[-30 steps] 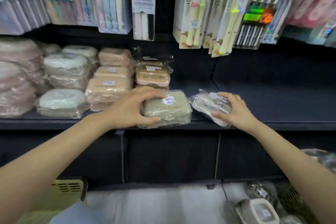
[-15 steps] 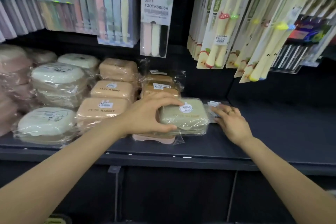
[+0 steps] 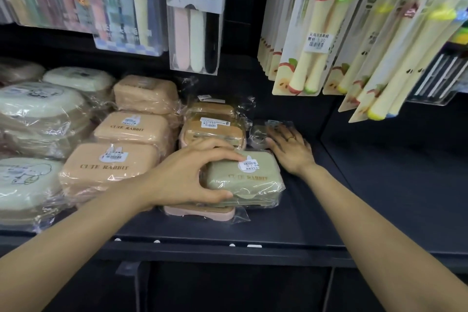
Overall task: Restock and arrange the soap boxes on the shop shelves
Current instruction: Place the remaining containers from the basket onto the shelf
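Right hand (image 3: 291, 149) has pushed its wrapped box (image 3: 263, 133) farther back.

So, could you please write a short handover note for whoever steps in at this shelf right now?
Left hand: its grip is curled round the green soap box, which sits on top of a pink box at the front of the shelf.
Right hand: fingers flat, reaching to the back of the shelf against a clear-wrapped box.
Done: tan Cute Rabbit boxes and white oval boxes stand stacked in rows to the left.
Left: square up the green box, settle the wrapped box behind it, then fill the bare shelf to the right.
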